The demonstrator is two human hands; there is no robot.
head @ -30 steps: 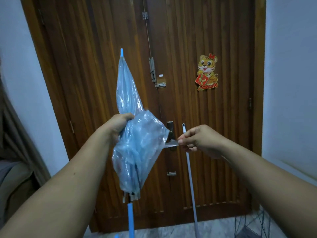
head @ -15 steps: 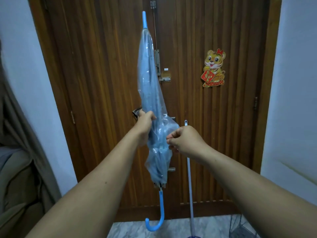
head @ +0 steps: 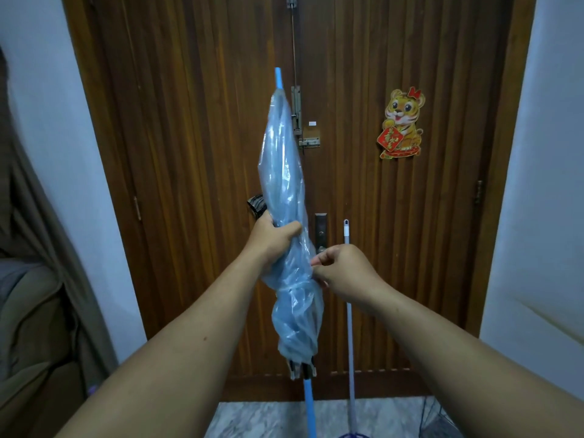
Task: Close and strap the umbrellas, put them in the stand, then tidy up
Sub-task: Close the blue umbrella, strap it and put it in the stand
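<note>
A translucent blue umbrella is folded and held upright before the wooden door, blue tip up, blue shaft running down out of view. My left hand grips its canopy around the middle. My right hand pinches the thin strap at the canopy's right side, where the plastic is cinched in. Below the cinch the canopy bulges and the rib ends stick out. A wire umbrella stand shows partly at the bottom right corner.
A brown wooden door with a latch, a handle plate and a tiger sticker fills the background. A white mop handle leans against it just right of the umbrella. A curtain and a sofa are at the left. White walls flank the door.
The loose, puffed-out canopy has been gathered tight around the shaft. My right hand came in from the right with the strap to the canopy's side. The umbrella stands straighter.
</note>
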